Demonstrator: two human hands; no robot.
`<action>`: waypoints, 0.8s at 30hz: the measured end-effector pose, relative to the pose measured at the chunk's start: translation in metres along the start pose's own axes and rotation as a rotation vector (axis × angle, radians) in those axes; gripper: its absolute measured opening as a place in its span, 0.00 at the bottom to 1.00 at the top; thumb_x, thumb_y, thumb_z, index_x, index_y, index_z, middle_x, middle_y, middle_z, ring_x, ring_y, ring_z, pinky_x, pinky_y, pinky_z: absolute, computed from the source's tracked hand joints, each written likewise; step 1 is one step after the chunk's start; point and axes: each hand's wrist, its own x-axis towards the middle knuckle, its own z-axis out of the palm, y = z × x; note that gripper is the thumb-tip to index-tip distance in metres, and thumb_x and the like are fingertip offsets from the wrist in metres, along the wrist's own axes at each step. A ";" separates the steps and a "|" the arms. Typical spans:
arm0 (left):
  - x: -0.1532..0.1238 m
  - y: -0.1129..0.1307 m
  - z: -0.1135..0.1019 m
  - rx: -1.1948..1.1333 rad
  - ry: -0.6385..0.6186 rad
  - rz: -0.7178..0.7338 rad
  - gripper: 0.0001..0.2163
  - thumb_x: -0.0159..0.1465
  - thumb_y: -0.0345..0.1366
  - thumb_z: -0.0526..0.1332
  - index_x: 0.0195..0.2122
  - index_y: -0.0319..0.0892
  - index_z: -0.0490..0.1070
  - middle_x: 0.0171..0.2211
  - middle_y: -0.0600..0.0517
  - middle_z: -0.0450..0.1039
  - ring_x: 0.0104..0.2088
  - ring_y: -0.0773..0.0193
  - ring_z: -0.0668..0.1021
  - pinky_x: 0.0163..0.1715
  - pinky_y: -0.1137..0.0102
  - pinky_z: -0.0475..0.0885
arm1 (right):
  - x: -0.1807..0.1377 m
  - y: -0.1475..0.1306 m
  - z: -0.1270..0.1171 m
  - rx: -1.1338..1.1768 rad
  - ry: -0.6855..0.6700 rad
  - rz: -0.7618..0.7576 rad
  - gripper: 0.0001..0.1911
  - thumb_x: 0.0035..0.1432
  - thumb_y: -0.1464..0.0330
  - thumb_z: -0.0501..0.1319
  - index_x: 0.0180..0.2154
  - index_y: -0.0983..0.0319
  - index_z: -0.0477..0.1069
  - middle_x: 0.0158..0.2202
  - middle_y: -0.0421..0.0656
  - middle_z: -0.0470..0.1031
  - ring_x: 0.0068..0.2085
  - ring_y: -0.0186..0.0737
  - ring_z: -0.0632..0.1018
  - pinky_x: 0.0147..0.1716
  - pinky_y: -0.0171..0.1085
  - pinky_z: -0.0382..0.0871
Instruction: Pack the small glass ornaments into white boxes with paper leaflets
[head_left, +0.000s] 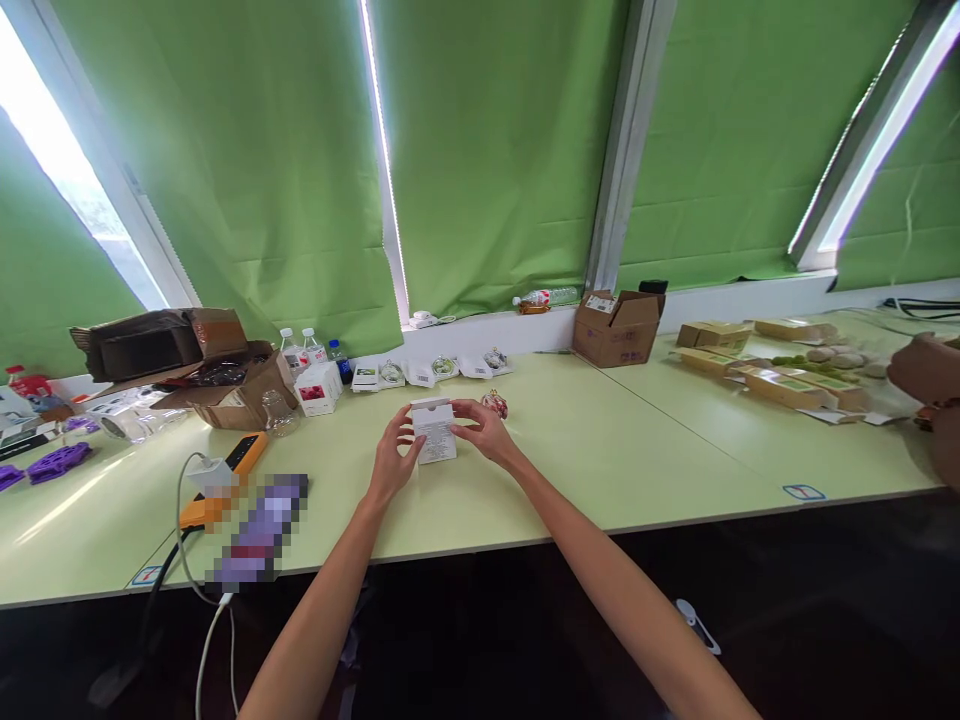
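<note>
Between my two hands a small white box [436, 440] with printed text stands upright at the middle of the table [600, 470]. My left hand [394, 460] grips its left side, thumb on the front face. On the right side and upper edge, my right hand [484, 435] has its thumb and fingers against the box. Just behind my right hand sits a small red and clear ornament-like object [495, 403], partly hidden by the hand. Further back stand several white packs [474, 367] with small round clear items on them.
Left of my arms lie a pixelated phone [262, 530] on a cable and an orange power strip [251, 455]. An open cardboard box [244, 400] is behind them. At the back right stands another carton [615, 328]. Another person's hand [926, 370] is at far right, near tan boxes [787, 388].
</note>
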 end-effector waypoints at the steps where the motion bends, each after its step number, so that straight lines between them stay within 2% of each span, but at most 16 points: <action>1: 0.000 0.000 0.000 0.017 0.003 0.012 0.27 0.64 0.41 0.60 0.64 0.51 0.55 0.50 0.46 0.69 0.40 0.63 0.78 0.38 0.65 0.78 | 0.000 0.000 0.000 -0.004 -0.008 -0.010 0.24 0.53 0.61 0.66 0.52 0.54 0.70 0.52 0.45 0.74 0.52 0.47 0.75 0.46 0.47 0.75; 4: -0.001 0.000 0.000 0.070 0.004 0.045 0.27 0.65 0.41 0.59 0.64 0.53 0.54 0.53 0.46 0.66 0.40 0.64 0.78 0.36 0.67 0.78 | 0.000 0.000 0.000 -0.013 -0.002 -0.038 0.22 0.54 0.60 0.65 0.52 0.53 0.72 0.54 0.44 0.72 0.54 0.48 0.74 0.45 0.46 0.76; 8: -0.003 0.000 0.000 0.137 0.003 0.071 0.23 0.66 0.41 0.58 0.62 0.54 0.58 0.56 0.46 0.63 0.42 0.64 0.78 0.35 0.69 0.79 | 0.000 0.002 -0.001 -0.045 0.050 -0.082 0.16 0.55 0.59 0.65 0.46 0.51 0.77 0.57 0.43 0.70 0.57 0.49 0.71 0.43 0.45 0.77; 14: -0.003 -0.003 0.000 0.167 0.026 0.062 0.21 0.65 0.41 0.58 0.60 0.52 0.59 0.58 0.46 0.61 0.42 0.63 0.79 0.33 0.68 0.80 | -0.001 0.004 0.000 -0.099 0.062 -0.126 0.16 0.54 0.57 0.65 0.44 0.53 0.78 0.56 0.44 0.70 0.52 0.48 0.76 0.42 0.46 0.78; 21: -0.003 -0.005 0.003 0.105 0.059 0.014 0.19 0.64 0.42 0.60 0.54 0.48 0.61 0.52 0.45 0.67 0.42 0.60 0.79 0.32 0.67 0.80 | -0.004 0.002 0.002 -0.413 0.151 -0.380 0.13 0.58 0.64 0.63 0.46 0.53 0.77 0.58 0.44 0.69 0.55 0.48 0.73 0.51 0.51 0.71; 24: -0.003 -0.004 0.003 0.109 0.071 0.020 0.18 0.64 0.42 0.60 0.53 0.47 0.61 0.53 0.45 0.66 0.41 0.61 0.80 0.32 0.66 0.80 | -0.005 0.003 0.002 -0.575 0.153 -0.463 0.14 0.59 0.66 0.61 0.47 0.54 0.76 0.58 0.44 0.69 0.54 0.48 0.73 0.52 0.52 0.69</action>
